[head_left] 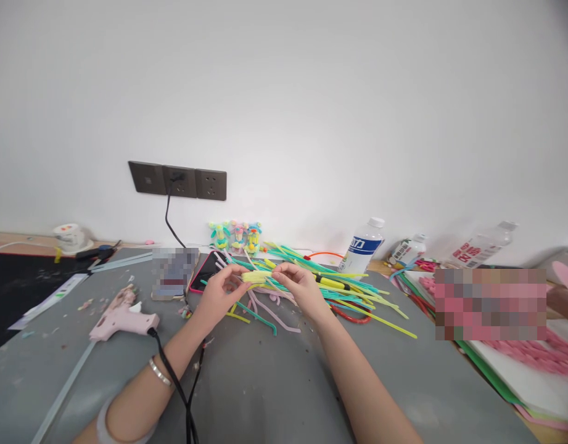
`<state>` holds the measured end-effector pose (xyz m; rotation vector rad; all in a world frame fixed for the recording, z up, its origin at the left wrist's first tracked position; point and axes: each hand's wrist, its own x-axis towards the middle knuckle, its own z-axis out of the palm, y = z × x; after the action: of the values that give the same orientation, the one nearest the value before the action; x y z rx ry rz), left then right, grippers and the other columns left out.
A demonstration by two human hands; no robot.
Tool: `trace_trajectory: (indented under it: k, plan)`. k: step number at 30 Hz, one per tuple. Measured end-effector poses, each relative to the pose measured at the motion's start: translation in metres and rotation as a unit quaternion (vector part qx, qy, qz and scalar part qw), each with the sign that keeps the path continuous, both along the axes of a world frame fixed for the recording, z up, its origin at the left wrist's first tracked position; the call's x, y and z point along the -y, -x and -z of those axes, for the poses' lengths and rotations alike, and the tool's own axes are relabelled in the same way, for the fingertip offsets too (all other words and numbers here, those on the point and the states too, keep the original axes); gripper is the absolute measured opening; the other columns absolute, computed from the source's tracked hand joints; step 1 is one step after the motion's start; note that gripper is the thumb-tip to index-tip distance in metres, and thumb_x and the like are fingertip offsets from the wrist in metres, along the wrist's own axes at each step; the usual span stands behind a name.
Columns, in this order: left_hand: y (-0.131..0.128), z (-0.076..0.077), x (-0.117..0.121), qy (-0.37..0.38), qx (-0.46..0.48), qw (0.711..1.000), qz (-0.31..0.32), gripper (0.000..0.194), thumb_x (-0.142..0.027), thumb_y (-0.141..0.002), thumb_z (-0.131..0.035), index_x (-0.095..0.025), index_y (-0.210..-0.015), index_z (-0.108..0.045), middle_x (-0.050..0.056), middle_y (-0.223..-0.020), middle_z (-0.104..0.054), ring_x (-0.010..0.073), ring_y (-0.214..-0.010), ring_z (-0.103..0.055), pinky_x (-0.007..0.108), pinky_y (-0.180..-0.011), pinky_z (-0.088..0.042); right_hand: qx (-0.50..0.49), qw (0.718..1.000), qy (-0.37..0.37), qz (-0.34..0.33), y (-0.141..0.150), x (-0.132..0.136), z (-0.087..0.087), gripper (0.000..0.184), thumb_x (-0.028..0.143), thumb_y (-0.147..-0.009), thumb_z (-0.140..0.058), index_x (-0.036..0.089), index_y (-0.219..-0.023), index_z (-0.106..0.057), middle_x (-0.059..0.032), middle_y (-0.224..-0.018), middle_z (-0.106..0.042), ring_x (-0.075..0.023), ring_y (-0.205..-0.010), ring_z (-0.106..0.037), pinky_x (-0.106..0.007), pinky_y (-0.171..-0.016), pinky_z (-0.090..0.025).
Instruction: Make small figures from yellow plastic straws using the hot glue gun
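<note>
Between my two hands is a bundle of short yellow pipe cleaners [253,277], held above the grey table. The thumb and fingers of my left hand [222,295] pinch its left end. My right hand [298,287] closes its fingertips on the other end, partly covering it. Behind and beneath my hands lies a loose pile of yellow, teal and lilac pipe cleaners [376,300], spreading to the right. Left of my left forearm, a pink glue gun [129,322] rests on the table, its black cord passing by that arm.
Three small pipe-cleaner figures [238,237] stand against the wall. A white-capped bottle [364,246] is behind the pile. A dark phone [205,271] lies near my left hand. Paper sheets [519,376] and pink braided material [533,354] are at right, where another person's hand [565,303] shows.
</note>
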<state>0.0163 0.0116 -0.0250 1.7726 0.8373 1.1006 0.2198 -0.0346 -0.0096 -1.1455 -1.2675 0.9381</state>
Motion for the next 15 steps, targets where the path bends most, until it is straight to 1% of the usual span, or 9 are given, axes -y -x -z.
trace_trajectory:
  k: [4, 11, 15]
  plan:
    - [0.0000, 0.0005, -0.0007, -0.004, 0.001, 1.000, 0.003, 0.022, -0.035, -0.079, -0.067, -0.019, -0.094, -0.064, 0.004, -0.087, -0.069, 0.0173, -0.073, -0.065, 0.026, -0.064, -0.053, 0.005, 1.000, -0.005, 0.004, 0.0008, -0.0005, 0.0003, 0.036, 0.055, -0.071, -0.077, 0.021, -0.076, -0.067, -0.0014, -0.071, -0.058, -0.0180, -0.071, -0.051, -0.029, -0.064, -0.041]
    - [-0.0007, -0.0016, 0.0014, -0.015, -0.014, 1.000, 0.012, 0.020, -0.033, -0.081, -0.067, -0.019, -0.095, -0.066, 0.003, -0.088, -0.070, 0.0167, -0.074, -0.065, 0.025, -0.065, -0.052, -0.006, 1.000, -0.016, -0.026, 0.0056, 0.0020, -0.0043, 0.032, 0.050, -0.071, -0.078, 0.021, -0.073, -0.067, -0.0008, -0.070, -0.058, -0.0154, -0.065, -0.048, -0.029, -0.060, -0.039]
    - [-0.0011, -0.0032, 0.0031, -0.007, -0.012, 1.000, 0.016, 0.020, -0.033, -0.080, -0.067, -0.019, -0.094, -0.066, 0.004, -0.090, -0.071, 0.0168, -0.073, -0.065, 0.025, -0.064, -0.052, 0.009, 0.999, -0.023, -0.026, 0.0083, 0.0023, -0.0039, 0.032, 0.051, -0.071, -0.078, 0.021, -0.072, -0.067, -0.0008, -0.070, -0.056, -0.0155, -0.062, -0.047, -0.029, -0.058, -0.038]
